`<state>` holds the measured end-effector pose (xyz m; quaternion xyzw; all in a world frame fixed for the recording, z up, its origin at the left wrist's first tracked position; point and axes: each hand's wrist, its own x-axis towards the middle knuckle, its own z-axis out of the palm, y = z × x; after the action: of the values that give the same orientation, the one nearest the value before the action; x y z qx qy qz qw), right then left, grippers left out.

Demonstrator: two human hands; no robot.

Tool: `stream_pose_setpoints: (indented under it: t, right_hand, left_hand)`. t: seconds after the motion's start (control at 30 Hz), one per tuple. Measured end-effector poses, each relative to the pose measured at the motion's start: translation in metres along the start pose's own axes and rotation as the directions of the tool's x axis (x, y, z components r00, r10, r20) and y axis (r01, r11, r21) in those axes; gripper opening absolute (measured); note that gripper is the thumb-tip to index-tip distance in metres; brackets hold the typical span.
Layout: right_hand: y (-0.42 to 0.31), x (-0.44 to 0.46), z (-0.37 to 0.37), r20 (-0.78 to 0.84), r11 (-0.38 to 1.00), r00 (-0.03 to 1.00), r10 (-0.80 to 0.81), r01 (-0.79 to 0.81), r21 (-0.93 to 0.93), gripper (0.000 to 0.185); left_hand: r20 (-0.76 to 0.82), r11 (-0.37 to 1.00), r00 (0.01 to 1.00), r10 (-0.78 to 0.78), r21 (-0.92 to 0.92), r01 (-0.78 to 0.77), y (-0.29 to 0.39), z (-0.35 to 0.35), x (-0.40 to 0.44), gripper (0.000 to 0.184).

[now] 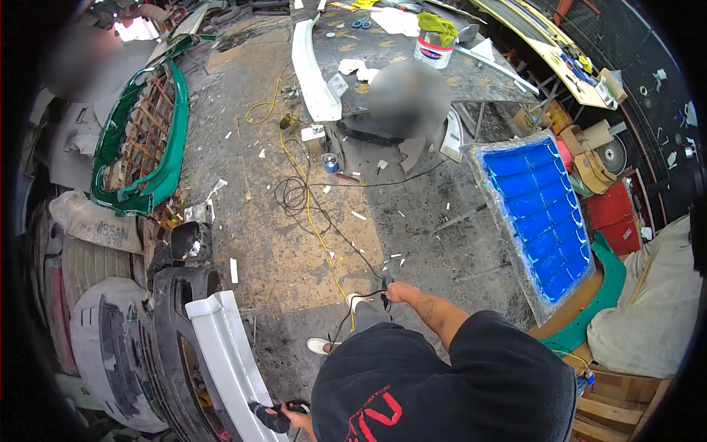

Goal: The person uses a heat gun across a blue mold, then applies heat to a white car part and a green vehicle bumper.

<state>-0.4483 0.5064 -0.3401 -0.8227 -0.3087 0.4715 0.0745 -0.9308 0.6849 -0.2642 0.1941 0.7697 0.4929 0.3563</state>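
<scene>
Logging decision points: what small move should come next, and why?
I'd probably have the right hand draw the black cord clear of the shoes: it holds the cord, which runs close by them, while the left hand has a black tool at the silver panel.

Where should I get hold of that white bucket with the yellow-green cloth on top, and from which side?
I'd cup the bucket by its round outer wall, below the cloth hanging over its top, coming from the near left. It stands upright with its wall bare there, while a long white strip lies close on its right.
</scene>
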Motion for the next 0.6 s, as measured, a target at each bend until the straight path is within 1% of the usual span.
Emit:
stream_pose_setpoints:
  t: [0.07, 0.13, 0.27, 0.4, 0.6]
  right_hand:
    - [-0.003, 0.008, 0.006, 0.012, 0.999, 0.999, -0.041, 0.041, -0.002, 0.054]
    - [-0.011, 0.016, 0.008, -0.047, 0.999, 0.998, -0.044, 0.044, -0.013, 0.054]
    - [-0.022, 0.027, 0.008, 0.001, 0.998, 0.998, -0.069, 0.069, -0.007, 0.054]
    - [-0.035, 0.023, 0.001, 0.030, 0.999, 0.999, -0.045, 0.046, -0.009, 0.053]
    - [-0.034, 0.023, 0.006, 0.054, 0.998, 0.996, -0.064, 0.065, -0.015, 0.052]
  left_hand:
    - [-0.073, 0.999, 0.997, 0.000, 0.037, 0.003, -0.006, -0.028, 0.001, 0.021]
    - [-0.141, 0.998, 0.990, -0.010, 0.065, 0.020, -0.011, -0.054, 0.002, 0.022]
    - [-0.222, 0.995, 0.975, -0.020, 0.093, 0.042, -0.019, -0.085, 0.001, 0.022]
    - [-0.237, 0.993, 0.971, -0.030, 0.104, 0.056, -0.020, -0.094, -0.002, 0.022]
    - [-0.164, 0.993, 0.985, -0.053, 0.092, 0.069, -0.018, -0.079, -0.003, 0.023]
